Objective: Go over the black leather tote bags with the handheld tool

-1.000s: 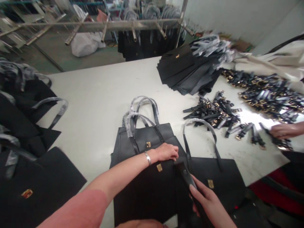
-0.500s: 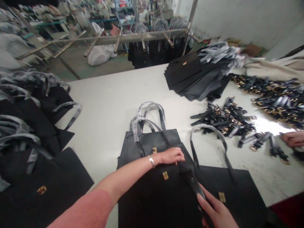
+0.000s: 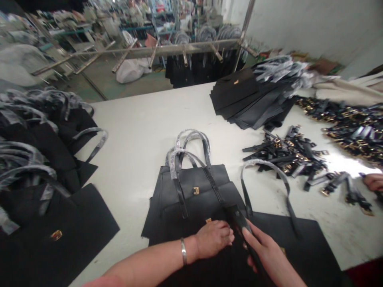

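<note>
Several black bag panels (image 3: 194, 203) with plastic-wrapped handles (image 3: 191, 137) and gold clasps lie overlapping in the middle. My left hand (image 3: 214, 239), with a silver bracelet at the wrist, is curled over the nearest panel, beside its gold clasp, which it partly covers. Whatever its fingers may pinch is hidden. To its right, my right hand (image 3: 260, 243) is wrapped round a long black strap-like piece (image 3: 239, 223), whose far end rests over the panels. Another black panel with a handle (image 3: 290, 223) lies to the right, partly behind my right forearm.
Stacked black bag panels (image 3: 86, 227) cover the left side. A fanned stack (image 3: 248, 95) lies at the back right, near piles of buckled straps (image 3: 287, 151). Another person's hand (image 3: 374, 182) is at the right edge. A metal rack (image 3: 167, 50) stands behind the white table (image 3: 134, 131).
My left hand has moved down and nearer over the panels, uncovering the upper clasp and handle ends. My right hand, still round the black piece, has shifted slightly up.
</note>
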Tool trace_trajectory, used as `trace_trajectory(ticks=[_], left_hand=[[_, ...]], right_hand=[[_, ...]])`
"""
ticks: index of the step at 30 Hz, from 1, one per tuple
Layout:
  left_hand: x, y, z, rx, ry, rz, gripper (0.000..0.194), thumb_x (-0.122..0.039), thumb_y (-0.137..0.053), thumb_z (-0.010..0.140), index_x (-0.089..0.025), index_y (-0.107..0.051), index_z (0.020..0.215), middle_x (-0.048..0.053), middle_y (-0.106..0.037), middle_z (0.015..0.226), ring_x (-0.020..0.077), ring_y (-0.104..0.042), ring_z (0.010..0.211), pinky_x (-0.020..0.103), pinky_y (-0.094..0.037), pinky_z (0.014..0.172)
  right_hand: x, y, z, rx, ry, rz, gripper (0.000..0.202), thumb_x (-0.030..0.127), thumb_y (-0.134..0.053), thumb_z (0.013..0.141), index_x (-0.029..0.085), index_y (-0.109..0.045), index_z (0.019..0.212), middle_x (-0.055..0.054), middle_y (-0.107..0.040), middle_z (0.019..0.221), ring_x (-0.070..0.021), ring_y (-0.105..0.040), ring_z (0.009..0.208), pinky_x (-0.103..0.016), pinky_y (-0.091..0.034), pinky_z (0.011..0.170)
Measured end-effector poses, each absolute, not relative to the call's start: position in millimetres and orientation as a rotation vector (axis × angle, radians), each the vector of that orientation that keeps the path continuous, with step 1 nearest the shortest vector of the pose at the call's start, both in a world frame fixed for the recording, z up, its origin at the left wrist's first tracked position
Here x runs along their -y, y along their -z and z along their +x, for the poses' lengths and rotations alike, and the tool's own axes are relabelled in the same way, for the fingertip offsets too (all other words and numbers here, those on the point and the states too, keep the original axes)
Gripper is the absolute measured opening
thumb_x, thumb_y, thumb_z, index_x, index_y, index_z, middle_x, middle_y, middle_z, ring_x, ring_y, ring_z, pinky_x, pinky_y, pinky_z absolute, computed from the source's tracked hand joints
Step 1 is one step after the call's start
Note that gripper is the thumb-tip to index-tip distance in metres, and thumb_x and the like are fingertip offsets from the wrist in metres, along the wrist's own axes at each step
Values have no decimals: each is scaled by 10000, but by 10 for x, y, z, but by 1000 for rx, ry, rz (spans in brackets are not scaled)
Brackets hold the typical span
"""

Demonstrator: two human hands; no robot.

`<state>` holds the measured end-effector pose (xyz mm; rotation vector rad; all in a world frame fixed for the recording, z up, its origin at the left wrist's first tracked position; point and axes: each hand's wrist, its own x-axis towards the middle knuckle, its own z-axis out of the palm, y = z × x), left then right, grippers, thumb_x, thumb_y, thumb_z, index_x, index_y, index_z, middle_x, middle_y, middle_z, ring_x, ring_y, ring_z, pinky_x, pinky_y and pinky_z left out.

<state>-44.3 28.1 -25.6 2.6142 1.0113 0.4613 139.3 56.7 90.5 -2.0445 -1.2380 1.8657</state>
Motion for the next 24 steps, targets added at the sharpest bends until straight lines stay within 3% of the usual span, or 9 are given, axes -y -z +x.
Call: trace_trajectory(ticks=[4,12,19,22,24], left_hand=[[-274,239,-443,-1047,-513,2632,211,-297,-418,1008,-169,-580,963,26,-621,905,169,-536,983,292,-419,762],[-257,196,-420,-1072,-488,2622,207,-282,-417,1007,-155,-578,978,38,-614,938,181,-513,1040,300,-398,817],[-259,140,-361,-1126,-408,2573,241,-317,-456,985,-159,-594,868,40,-587,817,177,-519,872,318,-404,732],[-352,15,-246,-1267,-317,2481,223,-368,-535,942,-170,-579,851,33,-580,835,199,-529,864,322,-439,708],[-469,-104,-150,-1461,-269,2348,252,-382,-655,866,-171,-577,979,44,-587,962,217,-541,905,327,-474,715]], right_hand=[[-532,-953,1446,1231,-1928,-2078,799,644,-490,754,195,-438,1413,9,-607,665,-190,-595,445,-284,-437,389],[-675,-918,1398,1305,-1905,-2001,715,603,-506,790,204,-475,1382,9,-605,689,-178,-596,440,-277,-439,390],[-541,-856,1444,1266,-1902,-1984,744,614,-526,787,190,-467,1395,24,-599,651,-170,-579,443,-273,-441,392],[-575,-871,1440,1205,-1725,-1918,761,606,-570,785,185,-450,1407,32,-600,647,-159,-564,472,-273,-457,428],[-562,-943,1510,1136,-1652,-1831,797,608,-606,777,187,-418,1427,33,-613,676,-149,-563,501,-268,-466,458]])
